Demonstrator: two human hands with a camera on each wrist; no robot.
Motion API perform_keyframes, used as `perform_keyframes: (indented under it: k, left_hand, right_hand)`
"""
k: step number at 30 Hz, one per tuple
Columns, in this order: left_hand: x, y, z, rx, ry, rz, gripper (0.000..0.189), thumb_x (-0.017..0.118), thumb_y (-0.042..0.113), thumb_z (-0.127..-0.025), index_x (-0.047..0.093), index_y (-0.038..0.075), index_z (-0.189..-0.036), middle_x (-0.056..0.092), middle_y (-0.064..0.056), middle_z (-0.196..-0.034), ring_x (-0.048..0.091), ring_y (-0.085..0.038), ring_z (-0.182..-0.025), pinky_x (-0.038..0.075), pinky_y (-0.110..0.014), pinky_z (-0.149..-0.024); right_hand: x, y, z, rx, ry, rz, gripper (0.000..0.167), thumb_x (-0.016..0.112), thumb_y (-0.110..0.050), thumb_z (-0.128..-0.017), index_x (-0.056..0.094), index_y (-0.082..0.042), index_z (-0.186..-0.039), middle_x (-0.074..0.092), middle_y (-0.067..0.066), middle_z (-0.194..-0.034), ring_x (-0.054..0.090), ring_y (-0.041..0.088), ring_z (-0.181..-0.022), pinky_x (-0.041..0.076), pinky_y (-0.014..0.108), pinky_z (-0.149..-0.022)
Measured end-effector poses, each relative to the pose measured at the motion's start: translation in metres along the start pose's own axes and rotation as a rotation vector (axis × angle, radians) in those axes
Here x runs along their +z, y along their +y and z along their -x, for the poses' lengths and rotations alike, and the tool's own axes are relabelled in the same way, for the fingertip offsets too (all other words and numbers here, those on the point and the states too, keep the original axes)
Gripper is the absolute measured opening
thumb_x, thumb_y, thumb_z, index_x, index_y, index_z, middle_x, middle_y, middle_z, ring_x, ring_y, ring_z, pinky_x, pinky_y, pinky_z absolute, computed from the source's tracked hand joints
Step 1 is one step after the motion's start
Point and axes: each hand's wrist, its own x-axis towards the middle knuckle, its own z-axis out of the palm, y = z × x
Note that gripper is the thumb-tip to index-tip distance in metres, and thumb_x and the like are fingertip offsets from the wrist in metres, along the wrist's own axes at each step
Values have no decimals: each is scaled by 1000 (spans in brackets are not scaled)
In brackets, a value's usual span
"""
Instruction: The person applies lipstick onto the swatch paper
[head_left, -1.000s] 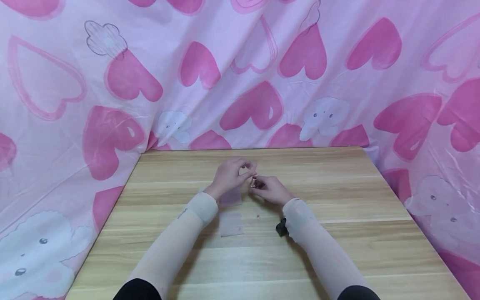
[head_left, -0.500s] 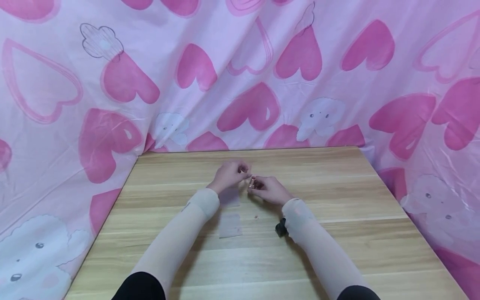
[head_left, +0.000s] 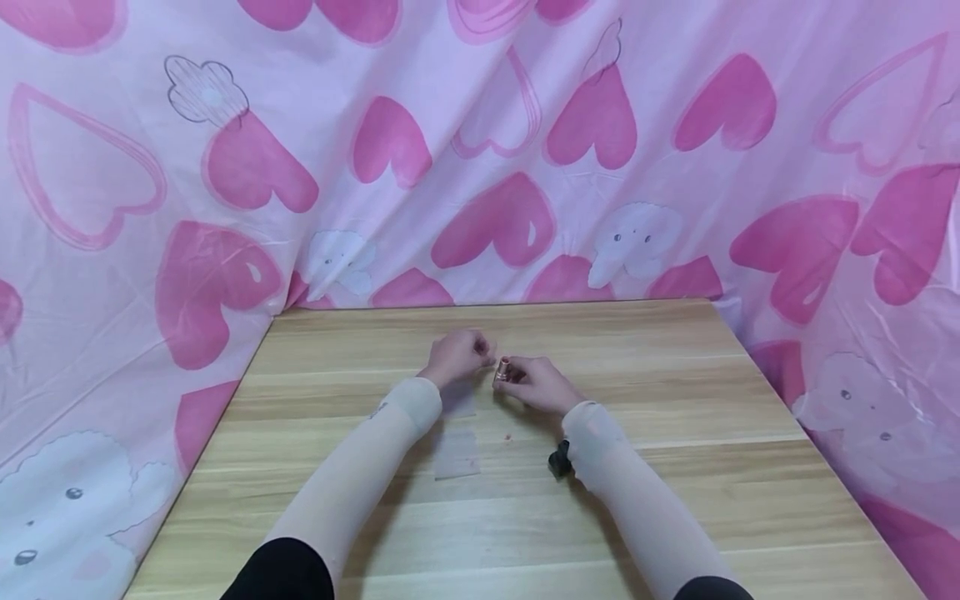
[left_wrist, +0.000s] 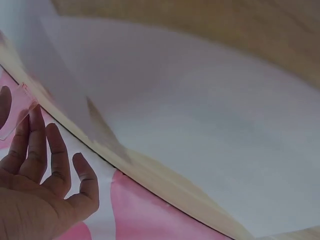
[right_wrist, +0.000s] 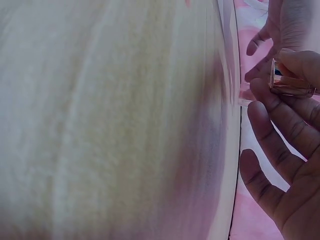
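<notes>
My left hand point(head_left: 459, 356) pinches a thin clear plate point(left_wrist: 20, 107) between thumb and fingers, above the table's far half. A red mark shows near the plate's upper corner in the left wrist view. To its right, my right hand point(head_left: 546, 387) holds a small copper-coloured metal cylinder point(head_left: 503, 369) upright, thumb on one side and fingers on the other. In the right wrist view the cylinder's flared end point(right_wrist: 272, 75) points toward the left hand. The other right fingers spread loosely. Its contents are too small to tell.
Two thin translucent squares, a near one point(head_left: 457, 456) and a farther one point(head_left: 459, 400), lie on the wooden table point(head_left: 637, 500) below the left wrist. A tiny red speck point(head_left: 507, 437) sits right of them. A pink heart-patterned cloth point(head_left: 491, 221) hangs behind the table.
The left hand has drawn slightly left, away from the top of the cylinder, still pinching the clear plate. The right hand stays almost in place with the cylinder. The head view has shifted slightly.
</notes>
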Motion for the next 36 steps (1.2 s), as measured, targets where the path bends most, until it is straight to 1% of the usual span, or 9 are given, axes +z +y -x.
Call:
perform_keyframes:
  k: [7, 12, 15, 18, 22, 27, 31, 34, 36]
  left_hand:
    - [7, -10, 2, -22, -39, 16, 18, 80, 33, -86, 73, 22, -99, 72, 8, -101, 65, -16, -95, 48, -44, -95]
    - [7, -11, 4, -21, -54, 5, 18, 80, 34, -85, 72, 23, -96, 71, 8, -101, 64, -16, -95, 47, -45, -94]
    - [4, -10, 6, -26, -50, -1, 24, 81, 35, -85, 72, 22, -103, 71, 7, -105, 64, -18, -99, 42, -52, -100]
    - [-1, -8, 9, -39, -48, -3, 38, 80, 37, -85, 70, 20, -117, 71, 3, -115, 63, -23, -109, 31, -66, -107]
    - [-12, -4, 15, -45, -40, 43, 52, 80, 39, -85, 64, 18, -131, 68, 0, -127, 61, -28, -118, 18, -77, -107]
    - [-29, 0, 27, 38, 27, 116, 55, 76, 42, -89, 61, 16, -135, 64, 0, -133, 55, -29, -126, 22, -74, -107]
    - [-38, 2, 40, 130, 83, 204, 49, 69, 41, -95, 62, 13, -134, 63, -3, -134, 51, -28, -130, 31, -62, -111]
    - [-39, 7, 49, 187, 112, 315, 44, 70, 38, -95, 64, 12, -131, 65, -3, -130, 55, -25, -125, 43, -52, -105]
    - [-36, 12, 53, 211, 120, 386, 43, 72, 36, -94, 65, 12, -129, 67, -3, -126, 58, -23, -118, 49, -49, -98]
  right_hand:
    - [6, 2, 1, 47, -17, -8, 11, 73, -33, -93, 68, -23, -95, 69, -11, -88, 65, 7, -84, 55, 30, -81]
    - [8, 4, 1, 64, -24, -4, 14, 73, -35, -93, 68, -23, -95, 69, -11, -88, 65, 8, -83, 55, 31, -79]
    - [8, 3, 1, 60, -23, -1, 14, 73, -35, -93, 68, -22, -96, 69, -10, -89, 66, 8, -83, 56, 31, -80]
    - [7, 3, 1, 55, -19, -1, 14, 72, -35, -94, 68, -22, -98, 70, -9, -90, 66, 9, -85, 56, 32, -83]
    - [6, 3, 4, 51, -14, -31, 14, 72, -33, -94, 69, -21, -101, 72, -7, -94, 68, 10, -90, 56, 34, -87]
    - [3, 1, 7, 38, 24, -84, 13, 72, -32, -94, 70, -20, -99, 73, -6, -94, 68, 12, -90, 57, 36, -87]
    - [1, -1, 8, 40, 58, -108, 20, 70, -35, -95, 69, -18, -105, 72, -8, -95, 68, 11, -91, 56, 35, -85]
    - [0, -5, 10, 57, 100, -115, 23, 69, -39, -95, 69, -19, -106, 71, -9, -96, 67, 12, -90, 57, 35, -82]
    - [1, -9, 12, 64, 143, -122, 22, 70, -39, -95, 69, -20, -105, 71, -9, -95, 67, 12, -88, 57, 36, -80]
